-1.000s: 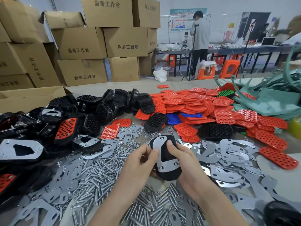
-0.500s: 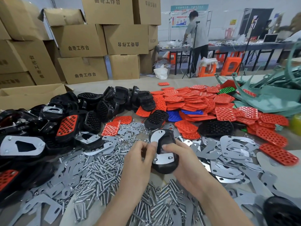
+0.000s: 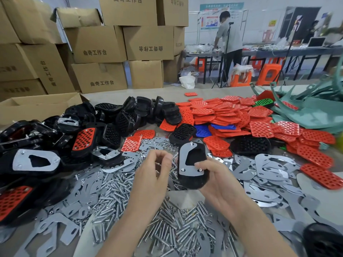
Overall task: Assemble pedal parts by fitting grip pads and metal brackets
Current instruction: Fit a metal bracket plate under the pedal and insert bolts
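Above the loose screws [image 3: 178,225] on the surface, your right grip [image 3: 219,184] is clamped on the lower end of the black pedal [image 3: 191,182], its metal bracket [image 3: 182,158] facing you. Your left grip [image 3: 154,169] hovers just beside it, fingers curled; whether it pinches anything cannot be told.

1. Bright, even light fills the room from overhead. The shadows on the desk [image 3: 167,92] are soft and faint.
2. The bolts [image 3: 167,229] below both hands and the metal brackets [image 3: 269,164] to the right of the right hand [image 3: 219,184] throw small white glints.
3. The black pedal [image 3: 193,180] held in the right hand is so dark that its surface shows little detail.
4. The fingertips of the left hand [image 3: 154,169] are smeared with blur.
5. The wide lens bends the scene: the cardboard boxes [image 3: 96,45] far beyond the left hand lean and curve, and the corners go soft.
6. The person [image 3: 230,34] far beyond the right hand looks hazy.
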A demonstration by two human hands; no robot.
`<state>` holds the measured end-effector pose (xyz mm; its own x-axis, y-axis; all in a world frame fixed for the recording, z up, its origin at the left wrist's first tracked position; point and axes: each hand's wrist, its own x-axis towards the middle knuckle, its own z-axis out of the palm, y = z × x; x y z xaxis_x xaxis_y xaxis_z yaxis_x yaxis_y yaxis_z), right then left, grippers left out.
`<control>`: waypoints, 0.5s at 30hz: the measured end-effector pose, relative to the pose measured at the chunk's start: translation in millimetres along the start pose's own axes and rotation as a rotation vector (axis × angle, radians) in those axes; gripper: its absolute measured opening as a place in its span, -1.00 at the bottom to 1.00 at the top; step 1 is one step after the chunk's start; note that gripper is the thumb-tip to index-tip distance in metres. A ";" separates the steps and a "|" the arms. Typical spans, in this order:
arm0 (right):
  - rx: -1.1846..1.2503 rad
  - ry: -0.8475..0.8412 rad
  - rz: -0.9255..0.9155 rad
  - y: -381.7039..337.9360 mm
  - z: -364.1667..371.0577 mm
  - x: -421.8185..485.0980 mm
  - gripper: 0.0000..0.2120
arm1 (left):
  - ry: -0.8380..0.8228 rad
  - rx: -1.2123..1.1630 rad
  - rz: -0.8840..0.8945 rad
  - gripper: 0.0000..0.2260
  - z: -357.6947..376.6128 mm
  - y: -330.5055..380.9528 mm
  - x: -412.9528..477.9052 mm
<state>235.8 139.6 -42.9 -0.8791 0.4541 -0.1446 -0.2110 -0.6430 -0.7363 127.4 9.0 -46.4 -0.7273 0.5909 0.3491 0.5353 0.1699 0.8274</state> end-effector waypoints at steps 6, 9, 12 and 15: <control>0.167 0.154 -0.083 -5.2 -7.8 5.3 -0.67 | -0.157 0.272 0.049 -0.86 -25.9 -10.4 0.6; 0.198 0.182 -0.090 -6.4 -7.6 6.4 -0.69 | -0.176 0.432 0.093 -0.82 -38.9 -16.6 5.7; 0.182 0.194 -0.079 -4.6 -6.0 6.5 -0.68 | -0.275 0.560 0.079 -0.82 -48.3 -19.7 14.4; 0.157 0.198 -0.072 -3.9 -4.0 5.9 -0.65 | -0.417 0.655 0.104 -0.71 -43.2 -17.7 17.0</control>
<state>233.2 147.2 -43.5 -0.7619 0.6040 -0.2338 -0.3469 -0.6854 -0.6402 86.9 -18.1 -36.0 -0.5078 0.8545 0.1090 0.8304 0.4519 0.3258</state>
